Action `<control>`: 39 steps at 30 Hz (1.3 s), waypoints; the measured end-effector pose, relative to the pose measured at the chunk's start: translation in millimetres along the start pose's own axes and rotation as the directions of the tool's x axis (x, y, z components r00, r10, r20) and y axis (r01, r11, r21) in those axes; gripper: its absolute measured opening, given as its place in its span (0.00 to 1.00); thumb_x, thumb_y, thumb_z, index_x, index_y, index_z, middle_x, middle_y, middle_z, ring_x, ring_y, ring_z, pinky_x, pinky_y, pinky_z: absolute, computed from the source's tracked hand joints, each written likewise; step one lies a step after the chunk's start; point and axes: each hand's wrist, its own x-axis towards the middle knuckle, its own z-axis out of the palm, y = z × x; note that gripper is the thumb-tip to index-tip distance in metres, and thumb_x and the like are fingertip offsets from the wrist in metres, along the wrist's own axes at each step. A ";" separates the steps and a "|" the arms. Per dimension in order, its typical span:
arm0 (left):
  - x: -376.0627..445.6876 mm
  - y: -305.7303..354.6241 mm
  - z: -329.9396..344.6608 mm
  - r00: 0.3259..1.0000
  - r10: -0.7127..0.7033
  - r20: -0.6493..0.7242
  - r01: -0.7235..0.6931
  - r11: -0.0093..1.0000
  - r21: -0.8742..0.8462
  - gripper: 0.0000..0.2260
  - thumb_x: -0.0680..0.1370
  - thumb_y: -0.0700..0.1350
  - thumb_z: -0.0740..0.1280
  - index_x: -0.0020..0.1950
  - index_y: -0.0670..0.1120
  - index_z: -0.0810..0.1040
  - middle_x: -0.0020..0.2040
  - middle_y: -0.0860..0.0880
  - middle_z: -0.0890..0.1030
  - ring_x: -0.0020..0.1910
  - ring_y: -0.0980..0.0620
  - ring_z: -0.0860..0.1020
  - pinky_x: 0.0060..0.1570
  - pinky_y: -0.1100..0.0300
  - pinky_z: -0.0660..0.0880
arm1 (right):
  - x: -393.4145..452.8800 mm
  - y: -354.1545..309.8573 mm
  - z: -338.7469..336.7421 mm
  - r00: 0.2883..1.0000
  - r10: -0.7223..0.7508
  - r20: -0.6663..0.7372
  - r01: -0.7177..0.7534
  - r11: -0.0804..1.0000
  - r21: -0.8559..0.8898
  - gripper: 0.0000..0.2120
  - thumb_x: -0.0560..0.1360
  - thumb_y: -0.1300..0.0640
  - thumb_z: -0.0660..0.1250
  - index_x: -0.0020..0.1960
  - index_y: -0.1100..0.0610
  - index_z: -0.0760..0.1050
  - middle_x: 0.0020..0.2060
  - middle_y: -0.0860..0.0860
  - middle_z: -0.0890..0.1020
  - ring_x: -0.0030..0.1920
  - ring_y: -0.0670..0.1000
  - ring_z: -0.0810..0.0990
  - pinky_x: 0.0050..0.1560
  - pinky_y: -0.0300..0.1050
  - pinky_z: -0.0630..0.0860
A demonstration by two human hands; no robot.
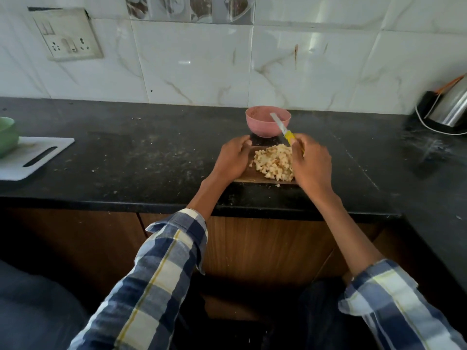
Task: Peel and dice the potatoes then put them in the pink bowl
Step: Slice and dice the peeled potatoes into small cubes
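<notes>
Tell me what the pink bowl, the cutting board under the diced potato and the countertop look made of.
Pink bowl: likely plastic, matte, evenly coloured, thin rim.
Cutting board: looks like wood, brown with grain lines.
Countertop: probably polished black stone, speckled with a slight sheen, dusted with scraps.

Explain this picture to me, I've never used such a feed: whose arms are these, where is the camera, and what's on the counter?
There is no machine: a person in a checked shirt works bare-handed, and the one camera sits on their head, looking down. The left hand grips the edge of a wooden cutting board on the black counter. The board holds a heap of diced potato. The right hand holds a yellow-handled knife, its blade pointing up over the pink bowl just behind the board. Far left lie a white board and a green bowl; a steel kettle stands far right.
</notes>
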 end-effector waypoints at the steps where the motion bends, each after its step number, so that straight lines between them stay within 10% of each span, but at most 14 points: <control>1: 3.1 3.9 1.3 0.997 -0.037 0.068 0.038 0.999 -0.009 0.21 0.89 0.49 0.56 0.79 0.40 0.70 0.77 0.42 0.72 0.77 0.45 0.69 0.74 0.56 0.62 | 8.6 11.6 2.2 0.998 0.059 -0.017 -0.058 0.997 0.044 0.12 0.86 0.55 0.59 0.62 0.54 0.79 0.37 0.48 0.81 0.31 0.46 0.76 0.29 0.43 0.68; 12: 12.0 20.6 23.0 0.971 -0.069 0.228 0.079 0.996 -0.033 0.29 0.88 0.61 0.48 0.82 0.43 0.63 0.81 0.43 0.65 0.81 0.46 0.62 0.76 0.53 0.58 | 43.6 75.1 11.7 0.905 0.390 0.173 -0.423 0.874 0.240 0.09 0.83 0.51 0.62 0.58 0.55 0.77 0.44 0.47 0.79 0.44 0.47 0.78 0.42 0.46 0.70; 15: 11.5 34.5 31.0 0.969 -0.044 0.245 0.072 0.992 -0.105 0.29 0.88 0.60 0.46 0.80 0.43 0.66 0.78 0.44 0.69 0.74 0.49 0.68 0.66 0.59 0.60 | 42.9 77.2 11.0 0.914 0.342 0.220 -0.377 0.914 0.148 0.11 0.79 0.52 0.67 0.60 0.52 0.79 0.47 0.48 0.82 0.47 0.50 0.80 0.47 0.45 0.71; 20: 25.6 32.8 44.0 0.965 -0.122 0.233 0.165 0.970 -0.176 0.34 0.85 0.68 0.46 0.82 0.48 0.64 0.80 0.45 0.67 0.79 0.44 0.66 0.78 0.42 0.61 | 47.8 80.5 10.5 0.896 0.362 0.256 -0.401 0.909 0.116 0.13 0.77 0.48 0.71 0.61 0.49 0.83 0.53 0.49 0.85 0.54 0.51 0.82 0.52 0.46 0.75; 24: 34.1 23.5 42.5 0.976 -0.121 0.181 0.168 0.947 -0.274 0.28 0.87 0.61 0.50 0.76 0.46 0.74 0.74 0.47 0.76 0.71 0.51 0.73 0.68 0.55 0.67 | 51.6 78.8 11.6 0.883 0.376 0.281 -0.403 0.914 0.044 0.15 0.77 0.46 0.72 0.62 0.47 0.84 0.54 0.48 0.85 0.56 0.52 0.82 0.52 0.47 0.75; 33: 35.2 7.8 27.3 0.990 -0.141 0.021 0.137 0.903 -0.408 0.14 0.82 0.57 0.61 0.50 0.58 0.85 0.55 0.54 0.87 0.61 0.55 0.83 0.71 0.46 0.74 | 45.5 80.4 12.5 0.926 0.369 0.081 -0.378 0.912 0.160 0.10 0.80 0.51 0.69 0.56 0.55 0.85 0.43 0.50 0.83 0.47 0.52 0.83 0.46 0.45 0.73; 39: 25.3 3.5 9.8 0.990 -0.103 -0.092 0.049 0.887 -0.460 0.08 0.84 0.46 0.68 0.56 0.48 0.87 0.49 0.50 0.88 0.52 0.54 0.86 0.60 0.51 0.82 | 38.2 59.3 3.0 0.972 0.232 0.023 -0.227 0.924 0.308 0.12 0.77 0.44 0.72 0.55 0.49 0.86 0.37 0.47 0.84 0.38 0.50 0.83 0.40 0.50 0.76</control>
